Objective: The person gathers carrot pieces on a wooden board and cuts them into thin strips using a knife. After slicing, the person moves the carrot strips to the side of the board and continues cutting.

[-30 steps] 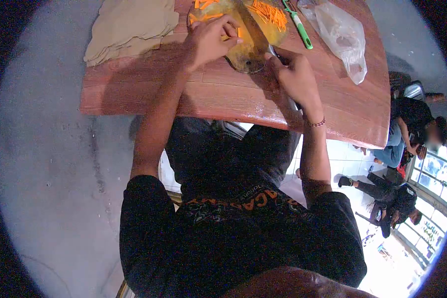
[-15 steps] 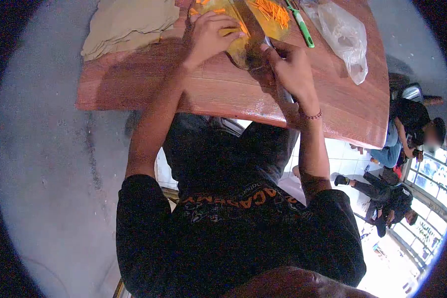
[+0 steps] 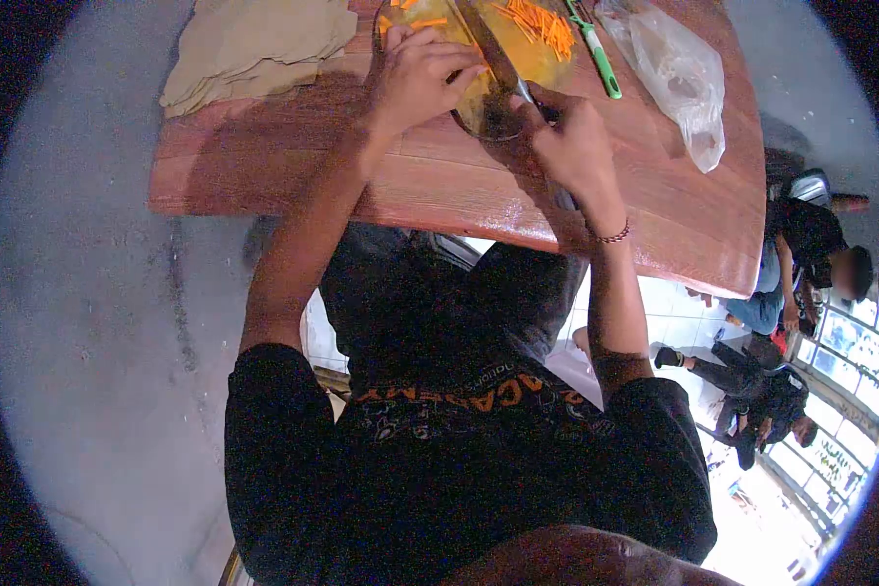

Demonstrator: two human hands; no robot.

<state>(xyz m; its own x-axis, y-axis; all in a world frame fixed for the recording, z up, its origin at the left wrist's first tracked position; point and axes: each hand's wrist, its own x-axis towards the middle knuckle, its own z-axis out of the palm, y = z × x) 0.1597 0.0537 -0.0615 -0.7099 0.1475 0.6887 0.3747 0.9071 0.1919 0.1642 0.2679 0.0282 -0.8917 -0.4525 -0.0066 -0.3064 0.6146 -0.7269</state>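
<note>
A knife lies slanted over the cutting board, its handle in my closed right hand. On the board's left part, my left hand has its fingers curled and pressed down over a piece of carrot, mostly hidden under the fingers. Just left of the blade, a few orange carrot strips show beyond my left fingers. To the right of the blade lies a pile of thin carrot sticks.
A green-and-white peeler lies right of the board, and a clear plastic bag beyond it. Brown paper sheets cover the wooden table's left part. Two people sit in the background at right.
My right hand and the knife have shifted slightly. The fingers of my left hand have drawn in a little, and the carrot strip beside the blade is less visible.
</note>
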